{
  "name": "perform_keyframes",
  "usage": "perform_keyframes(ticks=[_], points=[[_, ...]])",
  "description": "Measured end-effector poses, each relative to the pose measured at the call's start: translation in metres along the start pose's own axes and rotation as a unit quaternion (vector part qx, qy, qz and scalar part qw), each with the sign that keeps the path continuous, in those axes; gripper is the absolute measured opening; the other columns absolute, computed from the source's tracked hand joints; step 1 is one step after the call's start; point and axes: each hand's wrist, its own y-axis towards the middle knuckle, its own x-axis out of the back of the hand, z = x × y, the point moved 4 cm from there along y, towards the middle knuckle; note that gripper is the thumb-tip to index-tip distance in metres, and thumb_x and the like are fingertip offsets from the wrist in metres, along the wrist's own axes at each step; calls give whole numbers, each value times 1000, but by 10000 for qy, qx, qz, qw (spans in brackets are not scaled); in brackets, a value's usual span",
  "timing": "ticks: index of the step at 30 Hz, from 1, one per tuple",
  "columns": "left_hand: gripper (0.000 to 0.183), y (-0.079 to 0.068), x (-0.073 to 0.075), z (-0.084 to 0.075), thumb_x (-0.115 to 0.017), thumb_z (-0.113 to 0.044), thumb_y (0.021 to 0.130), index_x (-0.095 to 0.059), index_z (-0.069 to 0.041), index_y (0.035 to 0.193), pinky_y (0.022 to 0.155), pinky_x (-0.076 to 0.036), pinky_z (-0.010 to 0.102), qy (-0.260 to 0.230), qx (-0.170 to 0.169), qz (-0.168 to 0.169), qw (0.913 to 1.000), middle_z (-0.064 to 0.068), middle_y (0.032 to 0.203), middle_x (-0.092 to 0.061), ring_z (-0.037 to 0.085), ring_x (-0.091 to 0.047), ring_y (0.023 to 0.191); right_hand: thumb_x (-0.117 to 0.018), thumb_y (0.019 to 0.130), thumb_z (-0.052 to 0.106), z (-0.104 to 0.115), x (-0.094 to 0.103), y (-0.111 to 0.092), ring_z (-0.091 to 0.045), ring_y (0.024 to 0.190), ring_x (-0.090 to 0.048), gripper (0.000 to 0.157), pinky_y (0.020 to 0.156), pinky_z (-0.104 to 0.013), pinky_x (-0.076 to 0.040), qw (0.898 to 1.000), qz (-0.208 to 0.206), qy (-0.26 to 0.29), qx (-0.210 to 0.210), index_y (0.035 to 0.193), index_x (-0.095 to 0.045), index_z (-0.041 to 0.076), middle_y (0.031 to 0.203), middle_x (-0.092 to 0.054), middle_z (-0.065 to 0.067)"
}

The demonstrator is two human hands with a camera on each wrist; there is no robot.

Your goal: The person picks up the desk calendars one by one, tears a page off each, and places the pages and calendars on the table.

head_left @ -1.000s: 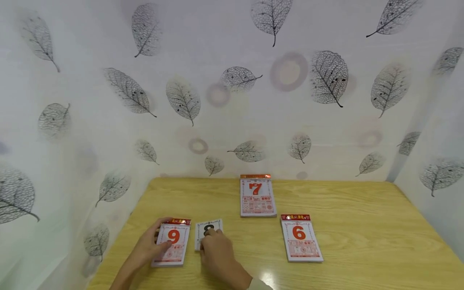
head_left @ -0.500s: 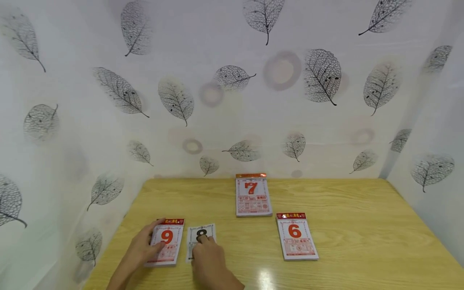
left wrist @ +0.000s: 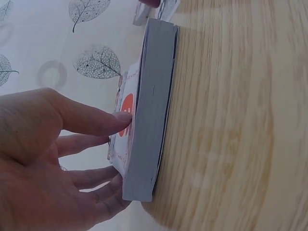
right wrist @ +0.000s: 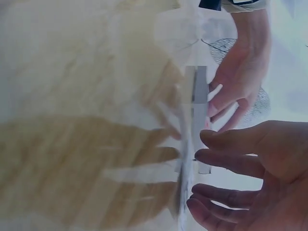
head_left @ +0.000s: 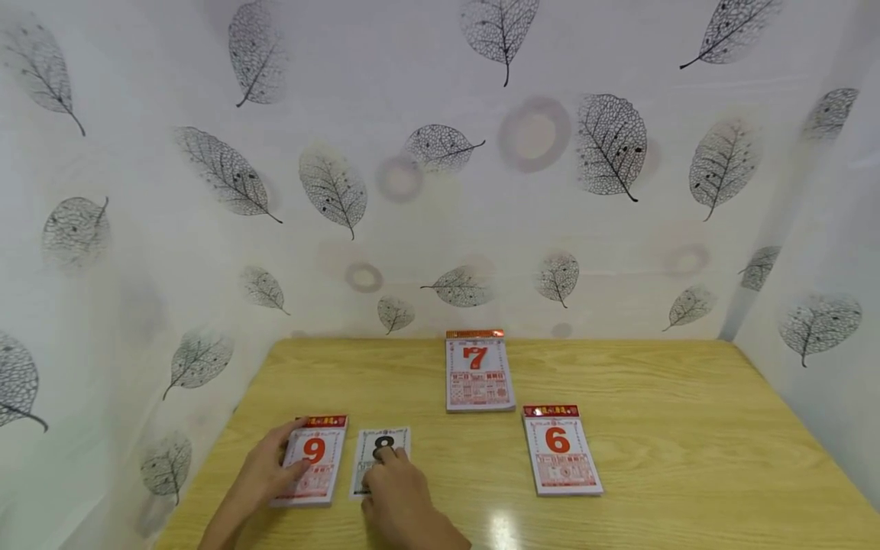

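A thick tear-off calendar (head_left: pixel 328 443) with a red 9 and a red header strip lies flat at the left of the table. My left hand (head_left: pixel 264 470) grips its left side, the thumb over the printed face and the other fingers along the far side and header. In the left wrist view the calendar's grey page edge (left wrist: pixel 153 96) faces the camera. Just right of it, a loose calendar sheet (head_left: pixel 369 441) with a black 8 lies on the wood. Fingertips of my right hand (head_left: pixel 402 496) press on that sheet, the fingers fairly straight in the right wrist view, covering its lower right part.
Another tear-off calendar (head_left: pixel 479 382) with a red 7 lies near the table's back edge. One with a red 6 (head_left: pixel 564 462) lies to the right of my hands. Behind the wooden table (head_left: pixel 687 443) hangs a pale cloth (head_left: pixel 440 229) printed with leaves.
The loose sheet has slid a little toward me under my right fingers and now lies straighter beside the 9 calendar. My left hand keeps its grip. The head view has shifted slightly.
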Motion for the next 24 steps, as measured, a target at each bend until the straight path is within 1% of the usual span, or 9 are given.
perform_keyframes(ticks=[1, 5, 8, 10, 12, 16, 18, 21, 24], points=[[69, 1, -1, -1, -81, -3, 84, -51, 4, 146, 97, -50, 61, -13, -9, -2, 10000, 36, 138, -52, 46, -58, 117, -83, 77, 17, -1, 2, -1, -20, 102, -61, 7, 79, -28, -56, 10000, -4, 75, 22, 83, -80, 17, 114, -69, -5], [68, 2, -1, -5, -82, -1, 81, -54, 4, 142, 99, -47, 66, -40, -217, -132, 9997, 38, 137, -52, 54, -55, 120, -84, 78, 18, -8, 13, -5, -17, 102, -62, 12, 80, -25, -56, 9983, -382, 280, 332, 90, -80, 19, 114, -69, -2], [64, 2, 2, -8, -82, 2, 77, -58, 5, 137, 98, -45, 72, -68, -470, -503, 9976, 41, 136, -50, 60, -50, 122, -83, 82, 17, -12, 24, -7, -15, 103, -62, 12, 86, -25, -55, 9946, -650, 527, 613, 93, -79, 18, 112, -68, -1], [61, 1, 5, -11, -81, 4, 77, -61, 4, 135, 96, -44, 75, -73, -566, -778, 9953, 41, 136, -49, 62, -49, 122, -81, 85, 15, -15, 31, -8, -15, 107, -63, 11, 91, -25, -54, 9921, -699, 738, 731, 95, -79, 18, 115, -69, -1], [58, 0, 8, -13, -80, 6, 79, -62, 3, 133, 94, -44, 75, -123, -641, -1015, 9927, 40, 137, -49, 61, -50, 122, -80, 87, 15, -18, 39, -8, -15, 111, -63, 10, 93, -27, -55, 9904, -681, 932, 757, 97, -79, 17, 118, -69, -1], [53, 1, 10, -25, -80, 6, 82, -63, 0, 133, 87, -53, 68, -279, -829, -1226, 9886, 34, 137, -53, 54, -56, 116, -79, 90, 12, -28, 52, -11, -15, 113, -62, 11, 93, -28, -56, 9865, -706, 1319, 666, 100, -78, 17, 121, -68, 0], [52, 1, 10, -32, -79, 5, 83, -65, -1, 132, 81, -57, 60, -344, -935, -1315, 9863, 30, 134, -57, 48, -60, 111, -79, 90, 11, -34, 58, -13, -16, 115, -62, 13, 94, -30, -56, 9839, -720, 1520, 612, 102, -78, 17, 122, -68, -1], [50, 3, 9, -45, -79, 5, 84, -66, -4, 131, 77, -58, 51, -387, -1064, -1434, 9832, 23, 129, -63, 41, -63, 107, -78, 92, 11, -43, 67, -16, -18, 117, -62, 15, 96, -33, -56, 9810, -709, 1724, 529, 106, -77, 16, 124, -67, 0], [49, 5, 9, -56, -78, 3, 86, -66, -5, 132, 79, -58, 50, -367, -1189, -1463, 9814, 18, 128, -66, 36, -65, 106, -77, 93, 10, -51, 74, -18, -19, 117, -63, 16, 95, -33, -56, 9766, -763, 1928, 564, 108, -76, 15, 125, -66, 0]])
